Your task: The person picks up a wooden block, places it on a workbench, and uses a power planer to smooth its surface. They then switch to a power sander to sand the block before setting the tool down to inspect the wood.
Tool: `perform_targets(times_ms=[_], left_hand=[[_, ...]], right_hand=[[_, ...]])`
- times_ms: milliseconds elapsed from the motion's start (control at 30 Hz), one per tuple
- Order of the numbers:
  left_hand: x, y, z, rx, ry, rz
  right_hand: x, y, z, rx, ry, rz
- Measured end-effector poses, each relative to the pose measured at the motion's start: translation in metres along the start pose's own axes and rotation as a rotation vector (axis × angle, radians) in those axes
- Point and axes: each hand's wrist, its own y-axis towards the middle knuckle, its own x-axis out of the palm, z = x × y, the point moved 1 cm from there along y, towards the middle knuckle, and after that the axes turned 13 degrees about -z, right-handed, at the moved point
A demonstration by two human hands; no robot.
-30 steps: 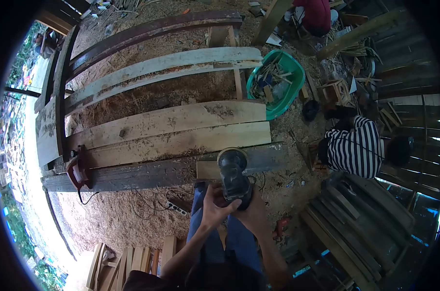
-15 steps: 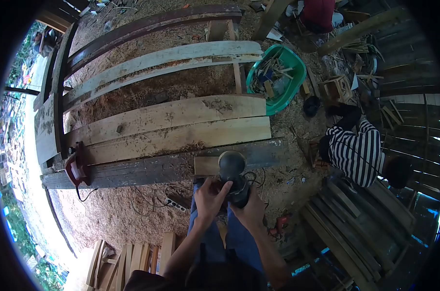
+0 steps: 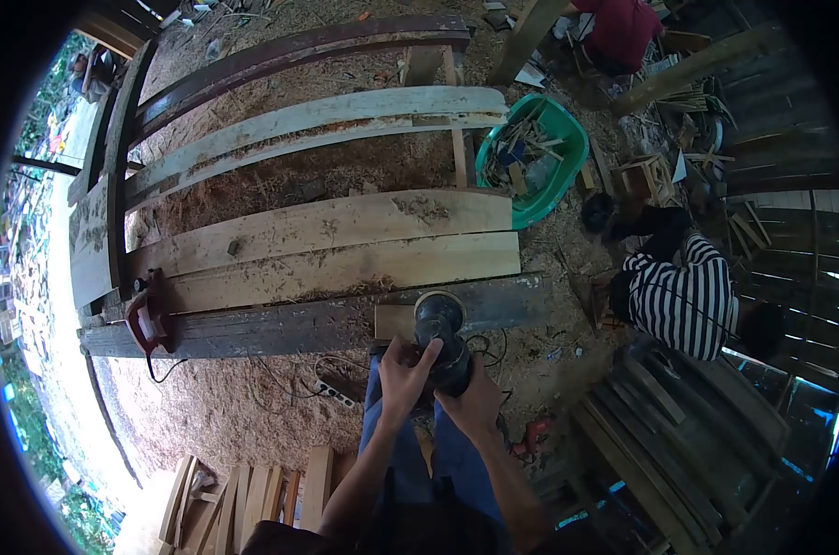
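Note:
A dark power sander (image 3: pixel 450 363) with a round pad at its far end is held in front of my knees, its pad overlapping a short wooden board (image 3: pixel 394 321). My right hand (image 3: pixel 473 404) wraps round the side of the sander's body. From the other side my left hand (image 3: pixel 403 375) grips it, thumb lying along the casing and fingers curled at its left edge. The short board rests on a dark weathered plank (image 3: pixel 280 324) that runs across the bench.
A red power tool (image 3: pixel 147 321) stands at the plank's left end. Sawdust-strewn pale boards (image 3: pixel 345 268) lie beyond. A green basin (image 3: pixel 567 176) holds scraps. A power strip (image 3: pixel 334 393) and cords lie on the ground. A person in a striped shirt (image 3: pixel 683 296) crouches at right.
The view has shifted slightly. Both hands keep their hold on the sander, which has turned a little. At the top right, the person in red has moved more into sight.

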Motion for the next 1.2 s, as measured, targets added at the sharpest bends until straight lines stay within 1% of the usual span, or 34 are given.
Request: perform_targets(times_ms=[133, 233, 333, 400, 500, 567, 600, 667, 767, 833, 900, 1000, 1200], left_hand=[[0.0, 0.002, -0.012, -0.041, -0.075, 0.001], [-0.002, 0.0, -0.022, -0.026, -0.021, 0.033], [-0.007, -0.004, -0.037, -0.038, 0.019, 0.015], [-0.008, -0.006, -0.048, -0.09, 0.069, 0.046], [-0.005, -0.008, -0.055, -0.118, 0.052, 0.111], [-0.002, -0.01, -0.058, -0.148, 0.046, 0.149], [-0.001, -0.013, -0.061, -0.182, 0.043, 0.18], [-0.001, -0.011, -0.079, -0.208, 0.016, 0.188], [0.001, -0.009, -0.086, -0.227, 0.006, 0.198], [0.0, -0.009, -0.08, -0.231, 0.023, 0.205], [0.0, -0.011, -0.077, -0.296, 0.089, 0.18], [0.0, -0.008, -0.079, -0.286, 0.056, 0.193], [0.0, -0.005, -0.07, -0.197, 0.035, 0.155]], right_hand=[[0.002, 0.003, 0.002, 0.013, 0.0, -0.015], [0.005, 0.004, 0.01, 0.024, -0.003, -0.048], [0.014, 0.003, 0.018, 0.015, -0.043, -0.07], [0.022, 0.003, 0.025, 0.01, -0.069, -0.071], [0.038, 0.005, 0.034, -0.054, -0.043, -0.073], [0.048, 0.005, 0.039, 0.006, 0.056, -0.091], [0.052, 0.006, 0.041, 0.007, 0.052, -0.097], [0.06, 0.007, 0.046, 0.055, 0.097, -0.107], [0.069, 0.008, 0.051, 0.045, 0.115, -0.09], [0.071, 0.007, 0.051, 0.017, 0.122, -0.079], [0.071, 0.003, 0.051, 0.0, 0.127, -0.069], [0.071, 0.004, 0.049, 0.05, 0.108, -0.088], [0.076, 0.005, 0.052, 0.017, 0.172, -0.021]])
